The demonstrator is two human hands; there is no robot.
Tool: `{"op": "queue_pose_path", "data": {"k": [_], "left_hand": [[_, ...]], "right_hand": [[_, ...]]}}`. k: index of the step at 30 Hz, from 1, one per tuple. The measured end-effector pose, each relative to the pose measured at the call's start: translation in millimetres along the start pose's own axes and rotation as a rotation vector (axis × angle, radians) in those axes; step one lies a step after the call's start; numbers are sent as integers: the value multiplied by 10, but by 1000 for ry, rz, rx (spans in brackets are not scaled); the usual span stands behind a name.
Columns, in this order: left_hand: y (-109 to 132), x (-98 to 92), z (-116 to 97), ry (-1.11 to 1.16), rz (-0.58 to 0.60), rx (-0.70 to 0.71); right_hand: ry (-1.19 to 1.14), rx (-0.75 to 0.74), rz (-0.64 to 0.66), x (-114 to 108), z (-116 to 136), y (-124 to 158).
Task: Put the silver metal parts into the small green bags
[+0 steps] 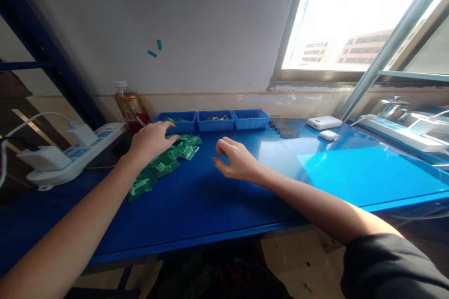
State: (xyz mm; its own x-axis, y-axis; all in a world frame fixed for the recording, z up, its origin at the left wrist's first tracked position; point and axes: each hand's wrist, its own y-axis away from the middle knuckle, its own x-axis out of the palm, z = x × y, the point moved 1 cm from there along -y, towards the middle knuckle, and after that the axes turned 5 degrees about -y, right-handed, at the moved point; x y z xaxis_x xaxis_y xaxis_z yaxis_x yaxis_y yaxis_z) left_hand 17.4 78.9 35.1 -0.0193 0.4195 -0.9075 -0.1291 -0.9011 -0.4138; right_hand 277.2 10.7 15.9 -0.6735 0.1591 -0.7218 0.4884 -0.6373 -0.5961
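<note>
My left hand reaches over the green plastic bags near the left blue bin; its thumb and fingers are apart, with nothing visible between them. Several small green bags with pale pieces inside lie in a loose pile below and beside that hand. My right hand hovers over the blue table, fingers curled and thumb separated from them by a gap, holding nothing that I can see. In the middle bin are small pale and dark pieces. Small dark items sit in the right bin; more green bags are in the left one.
A drink bottle stands at the back left beside a white power strip with plugged-in chargers. A white power bank and a small white case lie at the back right. Another power strip runs along the right side.
</note>
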Motion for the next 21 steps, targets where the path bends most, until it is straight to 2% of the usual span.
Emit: {"op": "queue_pose_path", "data": {"k": [3,5,8,13,16,19,21], "left_hand": [[-32,151,50,-48,113,3],[-47,200,69,-68,124,-24],[-46,136,53,-52,36,-40],[55,-194,-122,174,-176,-74],[165,-345,-339,392,-288,-10],[294,-380,-592,502,-372,219],[375,-352,-731,534,-418,411]], "right_hand": [[35,4,-52,26,-41,2],[53,-31,-63,40,-43,7],[66,-82,-50,65,-13,22],[4,-43,-44,78,43,25],[-226,139,-43,33,30,-21],[-715,477,-6,-25,-15,-85],[-1029,642,-3,-49,-38,-117]]}}
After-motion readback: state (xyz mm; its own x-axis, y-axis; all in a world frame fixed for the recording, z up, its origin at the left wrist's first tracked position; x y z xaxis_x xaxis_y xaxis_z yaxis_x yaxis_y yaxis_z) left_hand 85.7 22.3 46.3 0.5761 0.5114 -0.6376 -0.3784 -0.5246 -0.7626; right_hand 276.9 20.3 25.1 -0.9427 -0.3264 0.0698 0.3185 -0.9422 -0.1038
